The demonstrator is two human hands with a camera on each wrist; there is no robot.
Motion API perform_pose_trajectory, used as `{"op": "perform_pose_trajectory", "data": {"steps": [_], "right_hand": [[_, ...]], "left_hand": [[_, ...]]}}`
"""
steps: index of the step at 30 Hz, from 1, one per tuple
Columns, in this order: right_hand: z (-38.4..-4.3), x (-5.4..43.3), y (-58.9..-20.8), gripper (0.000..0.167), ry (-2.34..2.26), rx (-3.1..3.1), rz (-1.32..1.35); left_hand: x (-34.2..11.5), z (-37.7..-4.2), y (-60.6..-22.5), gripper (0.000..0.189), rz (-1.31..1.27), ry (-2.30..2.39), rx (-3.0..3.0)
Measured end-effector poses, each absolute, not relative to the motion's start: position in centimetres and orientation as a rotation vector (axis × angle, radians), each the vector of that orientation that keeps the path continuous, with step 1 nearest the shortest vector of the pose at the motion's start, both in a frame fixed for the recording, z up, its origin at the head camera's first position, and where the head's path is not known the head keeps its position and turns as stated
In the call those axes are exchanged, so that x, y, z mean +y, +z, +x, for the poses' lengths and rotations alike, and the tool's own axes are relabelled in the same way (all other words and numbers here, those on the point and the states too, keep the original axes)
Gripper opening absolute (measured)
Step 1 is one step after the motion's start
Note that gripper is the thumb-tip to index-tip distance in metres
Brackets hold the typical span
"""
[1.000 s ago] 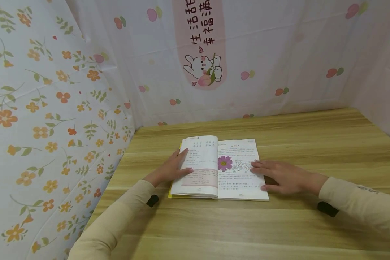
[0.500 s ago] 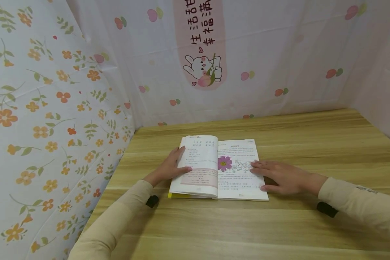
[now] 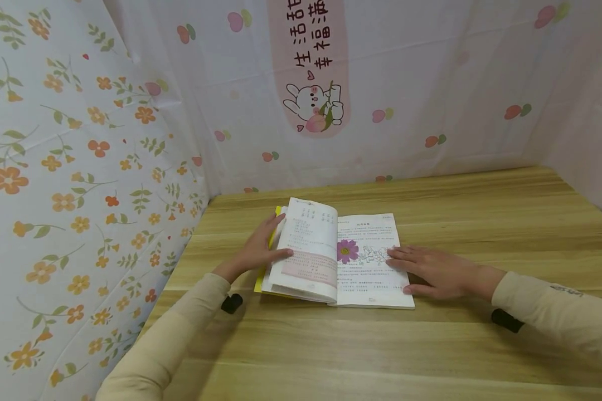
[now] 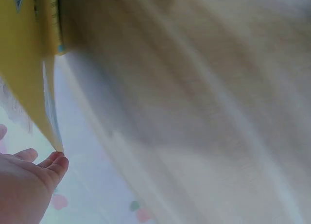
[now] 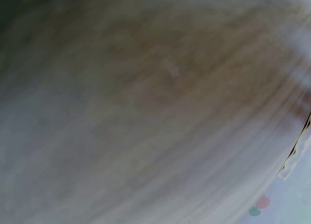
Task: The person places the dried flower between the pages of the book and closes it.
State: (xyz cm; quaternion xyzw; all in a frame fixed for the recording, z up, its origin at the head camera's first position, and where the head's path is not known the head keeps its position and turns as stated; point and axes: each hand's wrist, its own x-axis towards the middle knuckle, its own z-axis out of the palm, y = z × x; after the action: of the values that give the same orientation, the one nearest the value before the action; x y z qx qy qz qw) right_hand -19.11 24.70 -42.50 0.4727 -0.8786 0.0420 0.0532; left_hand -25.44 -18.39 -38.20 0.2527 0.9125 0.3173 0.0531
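An open book (image 3: pixel 373 287) lies on the wooden table, its left half raised off the surface. A purple flower (image 3: pixel 348 252) lies on the right page close to the spine. My left hand (image 3: pixel 255 249) holds the book's left edge, thumb over the pages and the other fingers at the cover side. In the left wrist view, the fingertips of the left hand (image 4: pixel 36 178) meet a corner of the yellow cover (image 4: pixel 22 73). My right hand (image 3: pixel 437 272) rests on the right page's outer edge with fingers extended. The right wrist view catches only a sliver of the book (image 5: pixel 295 156).
The wooden table (image 3: pixel 371 353) extends around the book. A curtain with orange flowers (image 3: pixel 95 223) hangs on the left. Behind the table is a pale cloth (image 3: pixel 411 72) with a rabbit print.
The left half of the book has risen and tilted up, showing more of the yellow cover. My left hand has moved slightly up and left with it. My right hand has stayed put.
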Motion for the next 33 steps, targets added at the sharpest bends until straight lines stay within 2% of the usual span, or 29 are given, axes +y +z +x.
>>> {"op": "perform_pose_trajectory", "data": {"steps": [16, 25, 33], "right_hand": [[-19.3, 24.8, -42.7, 0.064, 0.121, -2.662, 1.436], [-19.2, 24.9, -42.9, 0.063, 0.136, -2.653, 1.429], [-19.2, 24.9, -42.9, 0.063, 0.137, -2.65, 1.428]], "left_hand": [[-15.0, -24.9, -32.7, 0.084, 1.083, 0.976, 2.726], [-10.2, -24.6, -30.7, 0.079, 1.148, 0.991, 2.654], [-6.0, -24.3, -30.0, 0.079, 1.098, 0.886, 2.638]]}}
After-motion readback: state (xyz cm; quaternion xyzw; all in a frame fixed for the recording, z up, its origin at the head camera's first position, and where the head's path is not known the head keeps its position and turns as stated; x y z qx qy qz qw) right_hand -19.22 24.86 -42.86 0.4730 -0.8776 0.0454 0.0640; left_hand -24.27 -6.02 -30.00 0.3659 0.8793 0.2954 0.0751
